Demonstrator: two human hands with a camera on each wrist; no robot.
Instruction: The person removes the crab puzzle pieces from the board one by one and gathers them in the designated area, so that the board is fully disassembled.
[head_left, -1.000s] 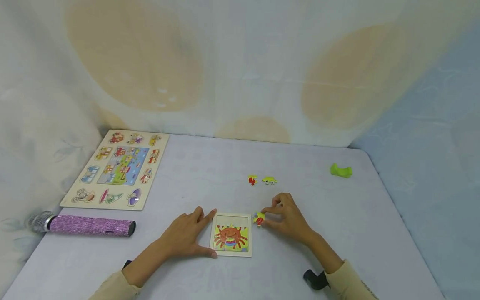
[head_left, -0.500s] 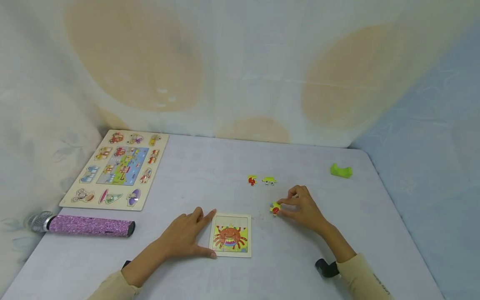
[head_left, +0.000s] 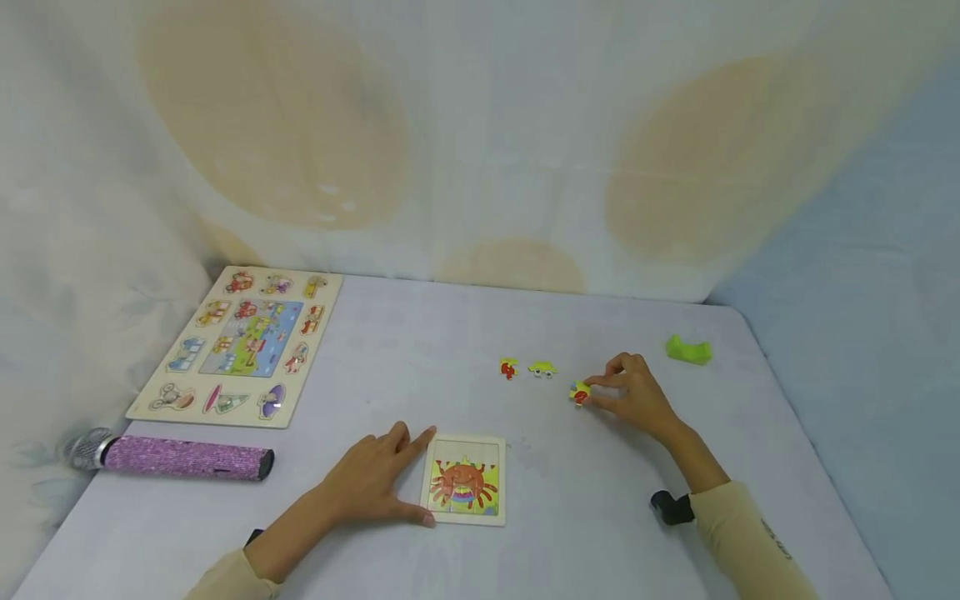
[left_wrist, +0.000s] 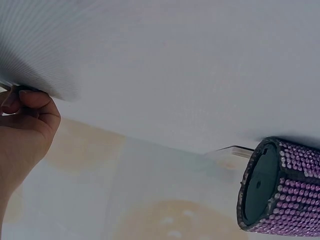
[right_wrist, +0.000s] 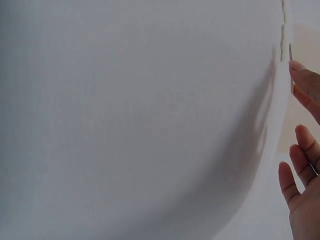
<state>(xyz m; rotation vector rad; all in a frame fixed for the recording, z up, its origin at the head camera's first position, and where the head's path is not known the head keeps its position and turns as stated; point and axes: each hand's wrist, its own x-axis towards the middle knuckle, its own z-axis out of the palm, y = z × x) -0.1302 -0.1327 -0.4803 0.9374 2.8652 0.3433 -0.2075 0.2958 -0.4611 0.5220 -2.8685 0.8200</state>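
- Pinching a puzzle piece [head_left: 577,390] between thumb and index: right hand [head_left: 633,404]. Other fingers clear of it. Can't tell if the piece touches the table.
- Left hand [head_left: 367,487] grasps nothing: index and thumb reach out to the left corners of the puzzle tray [head_left: 502,479], bracing it.
- Tray sits just right of the left hand, on the near side of the right hand. Crab picture fills the lower part; top strip shows bare.
- Change: right hand and piece have gone from just beside the tray's right edge to farther out and right. Left hand and tray hold station.
- Two loose pieces, red-yellow [head_left: 508,368] and yellow-green [head_left: 542,368], lie left of the right hand, slightly beyond it.
- Meaning, my read: top row is coming out, held piece joining the other two. Setting it down looks like what's left for this piece.
- Microphone [head_left: 187,458] left of left hand, picture board [head_left: 297,290] beyond it; green block [head_left: 688,350] beyond right hand.
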